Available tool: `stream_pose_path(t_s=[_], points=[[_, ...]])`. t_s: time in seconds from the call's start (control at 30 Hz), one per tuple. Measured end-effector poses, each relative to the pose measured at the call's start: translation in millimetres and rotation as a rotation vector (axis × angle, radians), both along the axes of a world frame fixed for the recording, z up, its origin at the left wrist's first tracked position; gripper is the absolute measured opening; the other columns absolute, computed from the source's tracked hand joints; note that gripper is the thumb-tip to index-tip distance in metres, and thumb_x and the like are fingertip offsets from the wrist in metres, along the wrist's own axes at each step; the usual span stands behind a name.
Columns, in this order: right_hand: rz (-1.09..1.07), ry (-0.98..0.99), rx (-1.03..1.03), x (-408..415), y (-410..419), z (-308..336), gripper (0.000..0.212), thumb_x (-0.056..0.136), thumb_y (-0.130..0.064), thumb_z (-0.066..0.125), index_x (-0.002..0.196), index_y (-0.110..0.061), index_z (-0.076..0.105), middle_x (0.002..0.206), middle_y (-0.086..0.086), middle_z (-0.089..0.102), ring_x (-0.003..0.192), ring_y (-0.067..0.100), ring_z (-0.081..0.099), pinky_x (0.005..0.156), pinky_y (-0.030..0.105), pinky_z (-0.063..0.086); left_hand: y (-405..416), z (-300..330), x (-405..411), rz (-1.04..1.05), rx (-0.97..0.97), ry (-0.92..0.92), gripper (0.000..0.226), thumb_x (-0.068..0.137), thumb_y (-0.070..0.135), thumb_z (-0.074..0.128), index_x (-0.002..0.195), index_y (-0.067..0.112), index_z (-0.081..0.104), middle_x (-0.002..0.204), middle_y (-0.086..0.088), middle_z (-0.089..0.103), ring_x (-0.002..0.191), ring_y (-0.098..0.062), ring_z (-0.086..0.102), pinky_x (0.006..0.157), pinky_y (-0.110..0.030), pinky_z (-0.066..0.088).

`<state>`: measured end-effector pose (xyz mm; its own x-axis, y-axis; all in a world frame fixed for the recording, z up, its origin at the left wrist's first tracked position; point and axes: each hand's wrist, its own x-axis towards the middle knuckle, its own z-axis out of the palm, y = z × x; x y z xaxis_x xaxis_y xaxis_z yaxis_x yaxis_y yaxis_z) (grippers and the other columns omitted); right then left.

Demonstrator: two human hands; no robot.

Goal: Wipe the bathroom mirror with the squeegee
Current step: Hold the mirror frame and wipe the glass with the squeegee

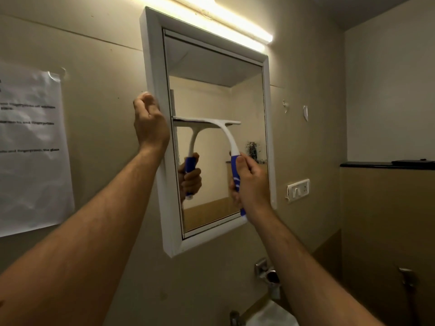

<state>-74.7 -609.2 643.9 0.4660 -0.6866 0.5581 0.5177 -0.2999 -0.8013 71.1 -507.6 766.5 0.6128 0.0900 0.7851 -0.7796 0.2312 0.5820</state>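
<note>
A white-framed bathroom mirror (211, 74) hangs on the beige wall, straight ahead. My right hand (251, 184) grips the blue handle of a white squeegee (223, 130), whose blade lies flat across the glass at about mid-height, along the left and middle of the pane. My left hand (149, 123) holds the mirror's left frame edge, fingers curled around it. The glass reflects the squeegee and my right hand. A dark smudge (252, 148) marks the glass just right of the handle.
A lit tube light (226, 17) runs above the mirror. A printed paper sheet (30, 147) is taped to the wall at left. A switch plate (298, 190) sits right of the mirror, a black ledge (386, 165) farther right, and a metal tap (268, 274) below.
</note>
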Motion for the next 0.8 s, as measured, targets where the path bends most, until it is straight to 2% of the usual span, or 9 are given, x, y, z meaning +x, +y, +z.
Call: stream_pose_path(t_s=[0.1, 0.23, 0.33, 0.43, 0.5, 0.57, 0.63, 0.73, 0.8], points=[[-0.005, 0.025, -0.019, 4.1, -2.6, 0.0, 0.034, 0.099, -0.041, 0.045, 0.128, -0.026, 0.056, 0.070, 0.004, 0.057, 0.052, 0.011, 0.050, 0.041, 0.019, 0.041, 0.8, 25.9, -3.1, 0.022, 0.019, -0.010, 0.041, 0.105, 0.034, 0.020, 0.132, 0.011, 0.041, 0.107, 0.002, 0.048, 0.097, -0.012, 0.048, 0.070, -0.019, 0.038], [-0.023, 0.060, 0.007, -2.8, -2.4, -30.7, 0.026, 0.099, -0.038, 0.044, 0.120, -0.032, 0.057, 0.081, 0.008, 0.058, 0.058, 0.013, 0.052, 0.041, 0.017, 0.041, -2.8, 46.4, 4.4, 0.041, 0.032, -0.053, 0.044, 0.104, 0.038, 0.021, 0.133, 0.012, 0.040, 0.121, -0.004, 0.055, 0.107, -0.016, 0.053, 0.086, -0.026, 0.040], [-0.013, 0.033, 0.025, -4.5, -5.1, -28.9, 0.021, 0.099, -0.035, 0.045, 0.115, -0.032, 0.057, 0.086, 0.011, 0.058, 0.059, 0.015, 0.051, 0.040, 0.015, 0.041, -8.7, 42.0, 9.7, 0.089, 0.018, -0.088, 0.047, 0.103, 0.043, 0.021, 0.136, 0.015, 0.040, 0.127, -0.007, 0.056, 0.111, -0.018, 0.054, 0.088, -0.027, 0.042], [0.007, -0.051, 0.007, 0.5, -9.8, 1.8, 0.030, 0.100, -0.033, 0.044, 0.124, -0.020, 0.058, 0.071, 0.008, 0.057, 0.049, 0.011, 0.048, 0.038, 0.018, 0.039, -9.6, 38.4, 9.2, 0.092, 0.011, -0.095, 0.046, 0.103, 0.043, 0.021, 0.134, 0.015, 0.040, 0.115, -0.005, 0.056, 0.099, -0.014, 0.055, 0.073, -0.022, 0.044], [0.019, -0.058, -0.045, 5.7, -10.0, 28.7, 0.033, 0.100, -0.036, 0.044, 0.126, -0.022, 0.058, 0.066, 0.006, 0.057, 0.045, 0.011, 0.046, 0.038, 0.020, 0.039, -8.5, 39.1, 6.4, 0.080, 0.002, -0.085, 0.045, 0.104, 0.041, 0.020, 0.134, 0.014, 0.040, 0.102, 0.000, 0.054, 0.085, -0.005, 0.052, 0.062, -0.014, 0.038], [0.053, -0.068, -0.069, 12.8, -10.1, 48.9, 0.033, 0.100, -0.037, 0.043, 0.128, -0.025, 0.057, 0.066, 0.007, 0.057, 0.043, 0.011, 0.045, 0.037, 0.020, 0.039, -8.9, 39.9, 4.8, 0.051, -0.043, -0.046, 0.044, 0.105, 0.036, 0.019, 0.136, 0.011, 0.039, 0.082, 0.012, 0.046, 0.071, 0.003, 0.044, 0.056, -0.009, 0.034], [0.056, -0.077, -0.072, 17.5, -11.3, 55.1, 0.033, 0.100, -0.038, 0.044, 0.129, -0.027, 0.056, 0.066, 0.007, 0.058, 0.042, 0.010, 0.044, 0.037, 0.021, 0.039, -10.4, 39.3, 5.5, 0.032, -0.087, -0.005, 0.043, 0.106, 0.032, 0.019, 0.137, 0.009, 0.038, 0.076, 0.020, 0.036, 0.067, 0.006, 0.039, 0.051, -0.003, 0.036], [0.064, -0.065, -0.063, 19.0, -15.1, 40.5, 0.035, 0.099, -0.038, 0.045, 0.130, -0.026, 0.056, 0.066, 0.007, 0.058, 0.044, 0.010, 0.046, 0.038, 0.021, 0.039, -10.3, 40.5, 6.2, 0.056, -0.087, -0.006, 0.036, 0.105, 0.030, 0.022, 0.128, 0.011, 0.043, 0.076, 0.014, 0.043, 0.067, 0.000, 0.045, 0.054, -0.012, 0.038], [0.055, -0.056, -0.049, 18.1, -16.8, 23.9, 0.035, 0.099, -0.036, 0.045, 0.131, -0.026, 0.055, 0.067, 0.007, 0.058, 0.046, 0.010, 0.048, 0.039, 0.020, 0.040, -9.8, 40.0, 5.2, 0.061, -0.076, -0.012, 0.035, 0.105, 0.031, 0.023, 0.124, 0.011, 0.044, 0.074, 0.010, 0.044, 0.064, -0.002, 0.046, 0.050, -0.014, 0.037]])
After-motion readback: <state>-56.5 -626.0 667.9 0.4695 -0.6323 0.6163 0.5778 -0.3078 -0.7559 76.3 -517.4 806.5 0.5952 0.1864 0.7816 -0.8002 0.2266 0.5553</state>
